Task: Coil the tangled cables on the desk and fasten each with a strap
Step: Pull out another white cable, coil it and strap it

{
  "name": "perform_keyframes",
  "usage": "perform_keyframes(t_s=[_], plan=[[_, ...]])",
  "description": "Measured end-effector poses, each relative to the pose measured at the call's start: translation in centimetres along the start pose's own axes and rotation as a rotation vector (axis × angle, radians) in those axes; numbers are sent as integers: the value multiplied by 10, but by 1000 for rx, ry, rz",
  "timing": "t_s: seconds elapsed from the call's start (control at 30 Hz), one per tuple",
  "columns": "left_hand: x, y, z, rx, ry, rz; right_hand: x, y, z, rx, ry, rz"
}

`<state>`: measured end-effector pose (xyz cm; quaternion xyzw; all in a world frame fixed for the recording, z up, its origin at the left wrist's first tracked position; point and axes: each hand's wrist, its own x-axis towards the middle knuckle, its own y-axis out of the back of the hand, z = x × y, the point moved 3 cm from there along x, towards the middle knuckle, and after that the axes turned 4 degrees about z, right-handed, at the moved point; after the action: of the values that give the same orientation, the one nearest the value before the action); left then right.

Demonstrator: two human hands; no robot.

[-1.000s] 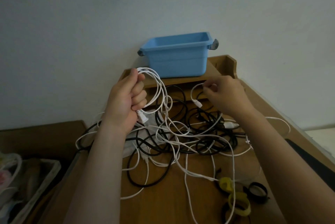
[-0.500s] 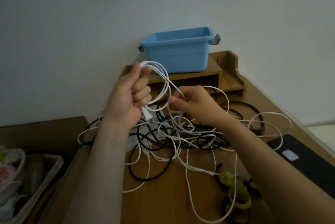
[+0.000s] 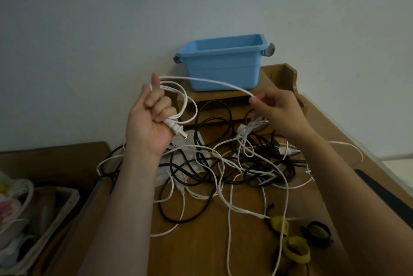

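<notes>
My left hand [image 3: 150, 123] is raised over the desk, shut on a small coil of white cable [image 3: 185, 105] whose two-pin plug [image 3: 175, 128] sticks out below the fist. From that hand a stretch of the same white cable runs right to my right hand [image 3: 279, 112], which pinches it between thumb and fingers. Below both hands lies a tangle of black and white cables [image 3: 225, 164] on the wooden desk [image 3: 201, 251]. Yellow straps [image 3: 295, 251] and a black strap [image 3: 317, 232] lie at the near right.
A blue plastic bin [image 3: 223, 67] stands on a wooden shelf riser [image 3: 279, 83] against the wall. A dark flat object [image 3: 384, 195] lies at the desk's right edge. Left of the desk is a basket [image 3: 33, 219] of mixed items.
My right hand has swung from the middle of the tangle out to the right, drawing a length of white cable taut from my left hand. The left hand keeps its coil.
</notes>
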<state>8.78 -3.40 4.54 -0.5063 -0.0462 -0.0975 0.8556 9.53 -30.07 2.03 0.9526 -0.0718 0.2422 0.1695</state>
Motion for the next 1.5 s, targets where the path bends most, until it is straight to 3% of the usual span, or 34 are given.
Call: perform_keyframes(t_s=[0.1,0.2,0.33,0.53,0.73,0.87,0.97,1.07,1.17,1.37,1.5], plan=[[-4,-6,-5,139,50,-83,-2,-1,-7,98,3,148],[-10,-15,-9,216,53,-151,-2,-8,-11,-109,74,208],[-14,-22,-12,251,41,-133,-5,-22,-14,-536,171,-20],[-11,-18,-22,577,-35,-24,-19,-47,-33,-779,235,-444],[-6,-8,-36,1072,-1,-87,-29,-55,-42,-543,196,-663],[-10,-9,-44,1432,90,-218,-26,-43,-45,-447,242,-640],[-16,-9,-46,1599,230,-316,-20,-30,-46,-372,242,-533],[-21,-14,-49,1606,299,-374,-14,-22,-43,-322,243,-397],[-19,-11,-42,1527,243,-383,-9,-16,-33,-327,219,-330],[-8,2,-29,897,172,-277,-12,-29,-17,-391,230,-440],[-4,-2,-12,532,80,-179,-12,-37,-2,-297,117,-450]])
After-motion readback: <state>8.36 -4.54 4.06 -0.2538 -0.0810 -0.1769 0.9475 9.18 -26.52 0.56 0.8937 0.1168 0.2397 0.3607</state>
